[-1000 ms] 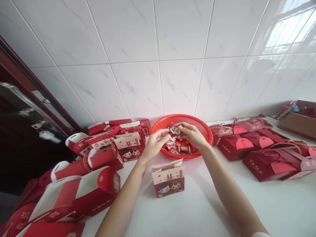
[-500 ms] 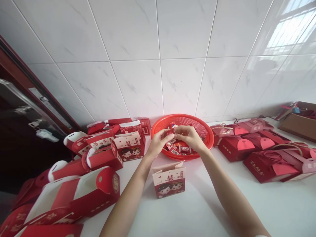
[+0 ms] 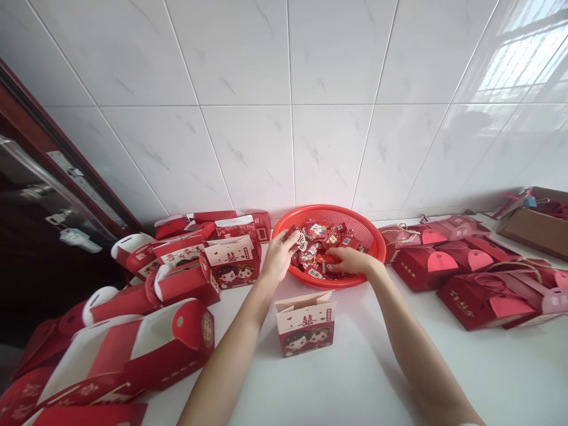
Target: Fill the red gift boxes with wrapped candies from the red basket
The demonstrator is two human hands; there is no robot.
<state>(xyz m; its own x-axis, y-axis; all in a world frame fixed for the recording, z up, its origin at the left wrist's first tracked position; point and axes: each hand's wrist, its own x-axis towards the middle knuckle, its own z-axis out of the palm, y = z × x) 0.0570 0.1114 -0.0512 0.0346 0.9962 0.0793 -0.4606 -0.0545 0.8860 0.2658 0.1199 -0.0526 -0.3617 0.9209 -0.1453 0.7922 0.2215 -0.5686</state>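
A round red plastic mesh basket (image 3: 350,223) stands on the white counter (image 3: 355,367), holding a heap of small red wrapped sweets (image 3: 319,248). A heart-shaped tag (image 3: 302,241) lies among them. My left hand (image 3: 278,257) is at the basket's near left rim, its fingertips pinching what looks like a red packet (image 3: 291,232). My right hand (image 3: 350,260) reaches over the near rim, fingers resting on the sweets. In front of the basket stands a small open paper gift bag (image 3: 305,325) printed with a cartoon couple, between my forearms.
Red-and-white gift boxes (image 3: 177,278) lie heaped at the left, some folded flat. Red boxes with heart flaps (image 3: 457,266) and twine cover the right of the counter. A cardboard carton (image 3: 536,228) sits far right. A dark door with a metal handle (image 3: 57,219) stands left; white tiles rise behind.
My hands have parted and dropped to the heap. The heart-shaped item they held together now lies among the sweets. My right hand has moved down and right.
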